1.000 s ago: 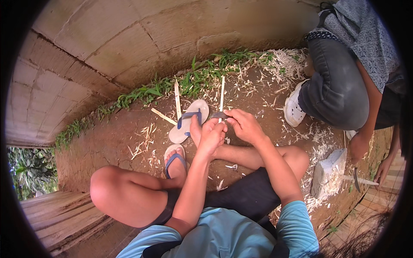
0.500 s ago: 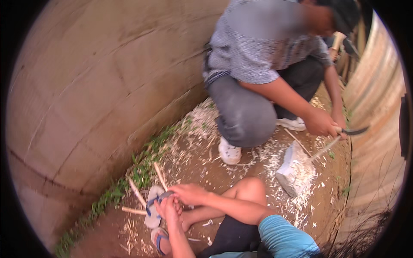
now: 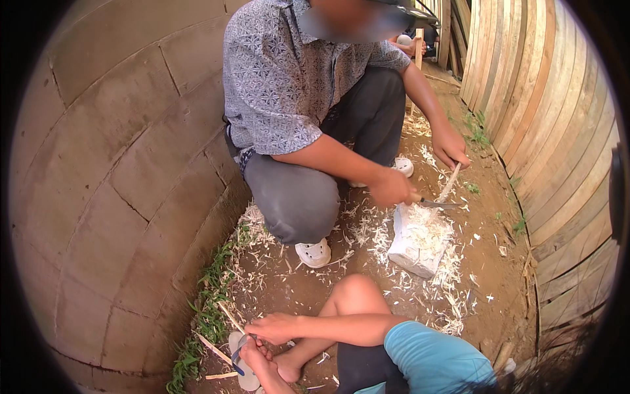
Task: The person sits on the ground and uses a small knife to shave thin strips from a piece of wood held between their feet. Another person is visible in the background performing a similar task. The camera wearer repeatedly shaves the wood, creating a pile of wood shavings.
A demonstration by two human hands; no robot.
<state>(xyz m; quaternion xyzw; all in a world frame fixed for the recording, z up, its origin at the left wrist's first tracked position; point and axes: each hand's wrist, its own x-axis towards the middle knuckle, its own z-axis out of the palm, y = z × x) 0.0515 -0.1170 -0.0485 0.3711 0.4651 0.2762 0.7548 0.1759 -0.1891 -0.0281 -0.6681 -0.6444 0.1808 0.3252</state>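
Observation:
My right hand (image 3: 270, 327) is closed, palm down, and reaches across to my left hand (image 3: 254, 353), which is curled like a fist. A narrow dark-grey piece, perhaps a blade, shows between them; I cannot make out what either grips. A pale wooden stick (image 3: 230, 316) runs up to my right fingers, and whether it is held is unclear. Below them lies a grey flip-flop (image 3: 247, 379) with a blue strap. More pale sticks (image 3: 211, 346) lie beside it. My bare leg (image 3: 321, 333) is bent behind my right forearm.
Opposite me a person (image 3: 282, 125) squats, with a curved knife (image 3: 438, 204) against a stick (image 3: 449, 182) above a whitish block (image 3: 408, 259). Shavings litter the dirt. A block wall (image 3: 125, 197) rises left with grass at its foot, a wooden slat fence (image 3: 558, 131) right.
My view has shifted, so the scene sits lower and further left. The other person's hands have drawn apart, with the knife lowered against the stick. My hands stay together.

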